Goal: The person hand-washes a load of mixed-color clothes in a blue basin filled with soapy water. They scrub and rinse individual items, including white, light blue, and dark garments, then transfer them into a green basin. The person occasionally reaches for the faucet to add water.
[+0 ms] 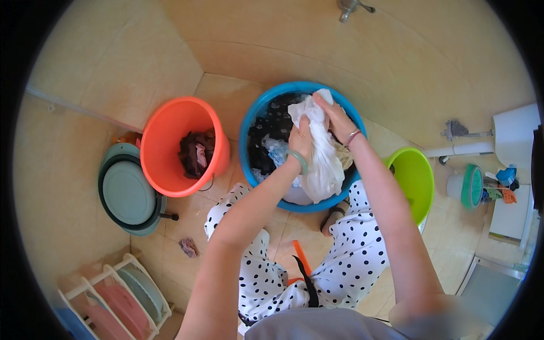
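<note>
Head view: our left hand [301, 139] and right hand [335, 118] both grasp the bunched upper end of a white, rumpled fabric garment [324, 164]; we judge this a hand-scrubbing step, the next move calling for firm rubbing or wringing; its long axis runs away from us, bunched end toward the beige wall [374, 62], loose end toward the near rim; it sits over a round blue plastic tub [245, 141], right of an orange-red plastic bucket [164, 150].

White cloth [323, 167]; blue basin [245, 144]; white trousers [357, 258] (black polka dots).
</note>
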`<state>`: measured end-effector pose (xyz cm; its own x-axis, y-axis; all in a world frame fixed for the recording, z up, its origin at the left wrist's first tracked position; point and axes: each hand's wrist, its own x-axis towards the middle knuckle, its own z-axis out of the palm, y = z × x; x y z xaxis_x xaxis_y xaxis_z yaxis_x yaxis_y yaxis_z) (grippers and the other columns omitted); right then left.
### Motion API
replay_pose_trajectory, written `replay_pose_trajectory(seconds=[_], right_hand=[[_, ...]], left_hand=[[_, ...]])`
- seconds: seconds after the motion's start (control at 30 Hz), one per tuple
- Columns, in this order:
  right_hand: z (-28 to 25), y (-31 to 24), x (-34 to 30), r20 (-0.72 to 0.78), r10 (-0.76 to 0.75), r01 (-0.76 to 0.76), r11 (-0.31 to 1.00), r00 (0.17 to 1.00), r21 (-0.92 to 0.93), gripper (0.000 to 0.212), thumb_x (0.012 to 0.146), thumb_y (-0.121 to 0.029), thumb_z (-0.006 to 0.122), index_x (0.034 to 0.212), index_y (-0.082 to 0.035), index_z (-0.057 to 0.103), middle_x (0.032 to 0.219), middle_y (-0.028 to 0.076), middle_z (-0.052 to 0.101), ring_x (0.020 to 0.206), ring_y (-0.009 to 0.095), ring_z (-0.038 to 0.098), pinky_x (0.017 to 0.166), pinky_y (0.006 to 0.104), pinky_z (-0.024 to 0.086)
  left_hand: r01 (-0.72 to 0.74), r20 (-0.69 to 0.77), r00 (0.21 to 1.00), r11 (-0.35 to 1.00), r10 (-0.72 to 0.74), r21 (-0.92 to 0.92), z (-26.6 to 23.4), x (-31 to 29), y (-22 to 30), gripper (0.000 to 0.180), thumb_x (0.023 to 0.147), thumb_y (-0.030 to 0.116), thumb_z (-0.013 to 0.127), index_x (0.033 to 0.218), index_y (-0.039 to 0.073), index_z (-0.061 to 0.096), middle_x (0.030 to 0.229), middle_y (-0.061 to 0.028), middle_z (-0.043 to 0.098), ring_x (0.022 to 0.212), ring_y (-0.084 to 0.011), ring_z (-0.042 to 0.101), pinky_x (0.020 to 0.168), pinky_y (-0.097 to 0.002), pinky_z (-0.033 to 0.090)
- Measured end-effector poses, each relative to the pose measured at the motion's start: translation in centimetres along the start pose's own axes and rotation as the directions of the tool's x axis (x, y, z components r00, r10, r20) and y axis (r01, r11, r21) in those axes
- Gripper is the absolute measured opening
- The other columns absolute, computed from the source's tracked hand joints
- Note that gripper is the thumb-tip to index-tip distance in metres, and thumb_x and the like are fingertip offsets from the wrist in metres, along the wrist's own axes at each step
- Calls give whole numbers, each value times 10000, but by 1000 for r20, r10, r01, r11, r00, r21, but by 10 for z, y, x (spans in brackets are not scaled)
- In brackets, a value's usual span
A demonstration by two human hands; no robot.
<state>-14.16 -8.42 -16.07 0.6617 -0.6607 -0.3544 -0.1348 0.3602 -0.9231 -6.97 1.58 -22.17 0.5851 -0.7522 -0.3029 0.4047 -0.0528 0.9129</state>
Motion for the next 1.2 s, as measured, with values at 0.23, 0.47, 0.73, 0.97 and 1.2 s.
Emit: replay_pose_trajectory(seconds=[0.23,0.47,0.73,0.97,1.2], right_hand=[[-97,-68,-146,120,-8,55,917,993,-396,1055,779,-516,747,1525,-65,151,1474,144,368,1352,239,369,1106,387,313],[-175,-7,-278,-419,-521,153,742,744,-652,872,742,-337,828,1357,70,363,1242,215,568,1092,278,593,925,359,478],[-218,154,-295,-820,-109,-280,908,561,-312,545,821,-317,750,1177,22,514,1061,138,619,900,214,604,782,337,482],[-268,227,-225,-719,32,-554,662,694,-505,500,843,-483,597,1075,-41,594,956,100,625,821,195,582,729,332,458],[-255,195,-195,-597,15,-597,49,802,-801,468,877,-458,509,1069,-55,649,1039,130,654,922,237,615,818,381,469]], left_hand=[[371,506,854,823,-120,-431,77,-52,81,599,1001,513,364,1355,39,456,1294,-107,571,1173,-241,567,1014,-373,443],[361,768,618,929,-171,-84,233,-109,33,721,951,591,456,1361,-1,442,1310,-119,546,1184,-202,530,1029,-331,402],[-20,765,273,791,-583,611,250,-119,-82,735,910,414,602,1464,28,311,1382,-139,489,1243,-275,496,990,-494,439],[350,610,504,790,-611,503,176,-75,-52,507,917,193,631,1372,56,456,1231,-114,591,1060,-250,625,824,-373,543],[346,414,731,818,-542,460,44,20,-2,303,994,220,518,1274,114,567,1133,-58,650,916,-183,650,765,-333,533]])
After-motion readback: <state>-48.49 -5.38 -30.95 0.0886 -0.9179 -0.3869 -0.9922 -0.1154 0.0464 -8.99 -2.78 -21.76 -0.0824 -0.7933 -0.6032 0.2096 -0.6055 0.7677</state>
